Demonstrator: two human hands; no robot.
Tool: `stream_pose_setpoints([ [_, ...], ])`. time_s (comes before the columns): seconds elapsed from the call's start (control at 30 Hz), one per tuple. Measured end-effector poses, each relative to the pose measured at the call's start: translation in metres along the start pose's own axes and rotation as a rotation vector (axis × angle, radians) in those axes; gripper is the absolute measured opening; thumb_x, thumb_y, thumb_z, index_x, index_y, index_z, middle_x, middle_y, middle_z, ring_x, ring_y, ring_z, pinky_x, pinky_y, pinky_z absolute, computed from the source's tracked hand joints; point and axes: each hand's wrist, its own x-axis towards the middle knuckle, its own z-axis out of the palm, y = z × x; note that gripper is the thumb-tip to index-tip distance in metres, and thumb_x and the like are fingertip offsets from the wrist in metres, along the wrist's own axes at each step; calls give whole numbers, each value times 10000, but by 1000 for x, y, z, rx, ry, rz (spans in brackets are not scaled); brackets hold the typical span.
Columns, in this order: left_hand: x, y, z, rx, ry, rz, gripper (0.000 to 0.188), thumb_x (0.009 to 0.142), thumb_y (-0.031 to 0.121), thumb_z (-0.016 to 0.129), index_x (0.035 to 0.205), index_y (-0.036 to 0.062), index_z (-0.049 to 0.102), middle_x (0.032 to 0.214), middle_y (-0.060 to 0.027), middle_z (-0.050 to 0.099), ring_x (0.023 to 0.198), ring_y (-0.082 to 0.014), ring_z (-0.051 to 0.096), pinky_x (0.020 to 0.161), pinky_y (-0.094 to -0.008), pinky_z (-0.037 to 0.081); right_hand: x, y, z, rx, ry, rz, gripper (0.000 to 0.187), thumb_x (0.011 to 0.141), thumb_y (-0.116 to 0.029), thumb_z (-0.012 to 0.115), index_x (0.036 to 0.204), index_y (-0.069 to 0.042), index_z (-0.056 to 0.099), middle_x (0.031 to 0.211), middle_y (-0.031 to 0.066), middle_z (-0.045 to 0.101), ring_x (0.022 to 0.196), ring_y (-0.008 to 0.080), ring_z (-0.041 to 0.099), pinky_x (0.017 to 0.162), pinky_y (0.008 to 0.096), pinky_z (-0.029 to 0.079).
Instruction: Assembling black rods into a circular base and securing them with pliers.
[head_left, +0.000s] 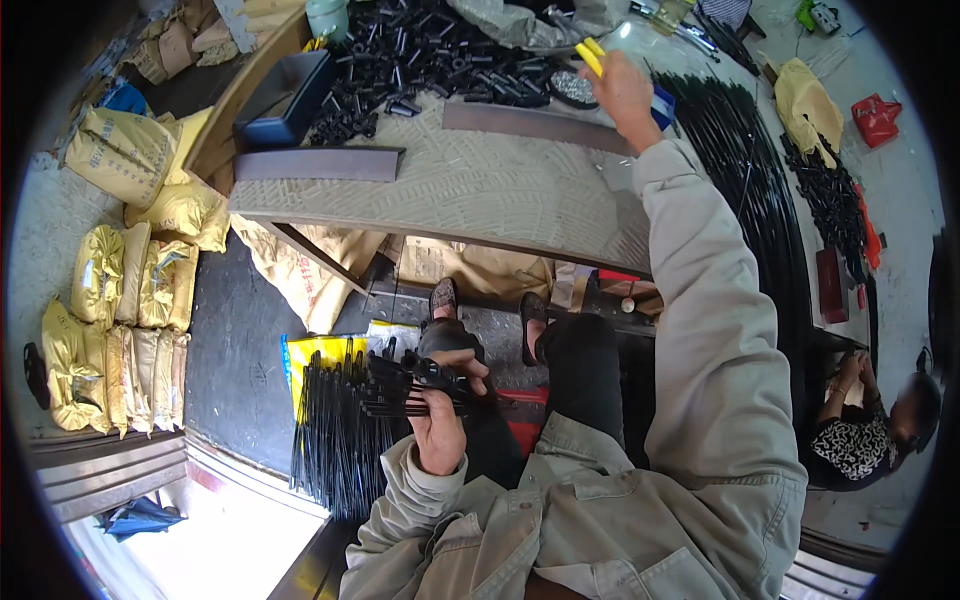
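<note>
the left hand [440, 425] is low in the view, near the person's lap, with its fingers curled tight around a bundle of thin black rods [405, 388]. the rods fan out leftward from the grip, and small black end pieces show on some of them. just left of this hand a larger sheaf of long black rods [335, 440] stands on end beside a yellow bag [315, 350], over the dark floor.

the right hand [622, 92] is stretched far forward over the table [480, 190], its sleeve running up from the lower right. it is closed about a yellow-handled tool [592, 55], whose two handles stick out past the fingers; the working end of the tool is hidden, so what it touches cannot be told. just beside this hand lies a small round dark part [572, 88], and beyond it a heap of short black tube pieces [430, 60] is spread across the far side of the table. two flat dark metal bars [318, 164] lie on the pale woven table cover, one to the left and one nearer the right hand.

right of the table a long curved bundle of black rods [760, 170] runs along the floor. stacks of yellow sacks [120, 320] sit at the far left. another person [870, 420] crouches at the right edge.
</note>
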Motion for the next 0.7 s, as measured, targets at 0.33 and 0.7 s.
stream_pose_setpoints([
  [0.33,-16,19,15,16,-81,50,595,912,487,307,1099,-49,486,895,-106,550,701,-124,497,662,-262,401,-27,-11,-40,621,-44,230,272,777,-291,638,812,-24,601,728,61,589,621,188,572,570,316,453],
  [0.7,-41,31,45,101,-227,74,622,896,510,336,1120,-51,487,939,-109,531,718,-158,493,639,-273,398,-241,-147,-208,1280,-97,76,96,726,-13,667,800,22,616,856,103,582,745,168,570,638,260,464],
])
